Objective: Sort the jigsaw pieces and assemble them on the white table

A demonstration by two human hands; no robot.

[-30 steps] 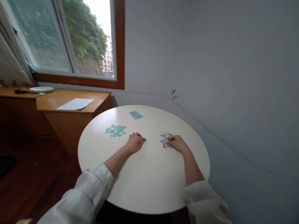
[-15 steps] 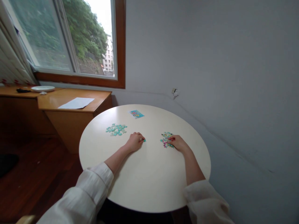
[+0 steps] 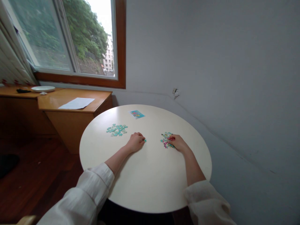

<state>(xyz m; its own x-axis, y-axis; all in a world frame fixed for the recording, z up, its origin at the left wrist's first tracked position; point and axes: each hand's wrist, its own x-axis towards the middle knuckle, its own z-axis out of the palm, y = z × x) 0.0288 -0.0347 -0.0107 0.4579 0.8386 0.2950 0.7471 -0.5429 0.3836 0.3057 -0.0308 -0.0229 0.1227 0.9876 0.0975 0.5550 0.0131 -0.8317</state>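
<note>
Near the middle of the round table, my left hand [image 3: 136, 142] rests with its fingers pinched on a small teal jigsaw puzzle piece [image 3: 145, 140] that sticks out past the fingertips. My right hand [image 3: 177, 142] is at the right edge of a mixed pile of puzzle pieces [image 3: 165, 143] in pink, yellow and green. Its fingers are bent together over the pile, and whatever they pinch is too small to make out. Left of my left hand lies a second, looser heap of teal and pale green puzzle pieces [image 3: 117, 130].
A colourful picture card [image 3: 137, 114] lies at the back of the white table [image 3: 150, 181]. A wooden desk [image 3: 103, 99] to the left holds a paper sheet [image 3: 77, 103] and a white plate [image 3: 43, 89]. Walls and a window close off the far side.
My right hand's fingers have shifted very slightly over the mixed pile. My left hand stays in place with the teal puzzle piece.
</note>
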